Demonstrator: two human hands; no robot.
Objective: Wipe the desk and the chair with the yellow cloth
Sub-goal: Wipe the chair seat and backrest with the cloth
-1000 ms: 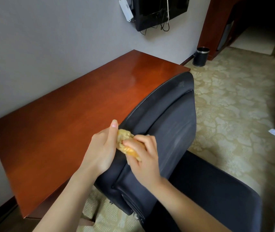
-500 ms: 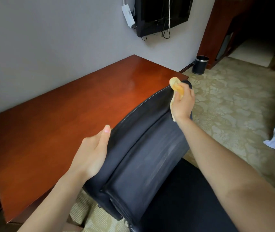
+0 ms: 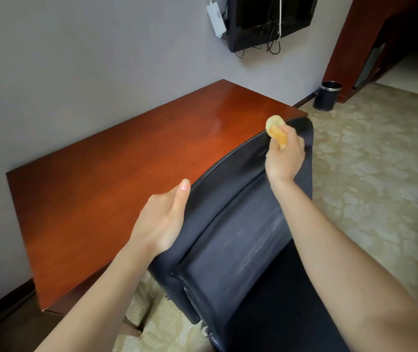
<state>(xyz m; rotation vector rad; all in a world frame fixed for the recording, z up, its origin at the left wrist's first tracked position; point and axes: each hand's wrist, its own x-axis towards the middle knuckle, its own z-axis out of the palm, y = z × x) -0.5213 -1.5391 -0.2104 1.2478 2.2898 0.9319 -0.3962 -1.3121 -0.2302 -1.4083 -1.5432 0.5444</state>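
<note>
— Right of centre in the frame, what is the right hand [image 3: 284, 158] doing?

— It is clenched around a bunched yellow cloth [image 3: 276, 131], pressing it on the top edge of the black padded chair back [image 3: 238, 240]. A lobe of the cloth sticks up above the fingers.

— And the left hand [image 3: 163, 219]?

— Lower, near the middle of the frame, it grips the left rim of the same chair back: thumb laid along the front edge, fingers wrapped behind and out of sight. So both hands are closed, well apart from each other, one on cloth, one on the chair.

— Where does the chair stand?

— Just beside the glossy reddish-brown wooden desk [image 3: 106, 184], whose top runs from the lower left up toward the centre, along the grey wall [image 3: 75, 67]. The chair back shows pale streaks on its panel.

— Anything else around?

— At the top edge, a dark wall-mounted screen [image 3: 266, 21] with dangling cables; at the upper right, a small black cylindrical bin [image 3: 327, 95] on the pale patterned carpet [image 3: 370, 174].
</note>
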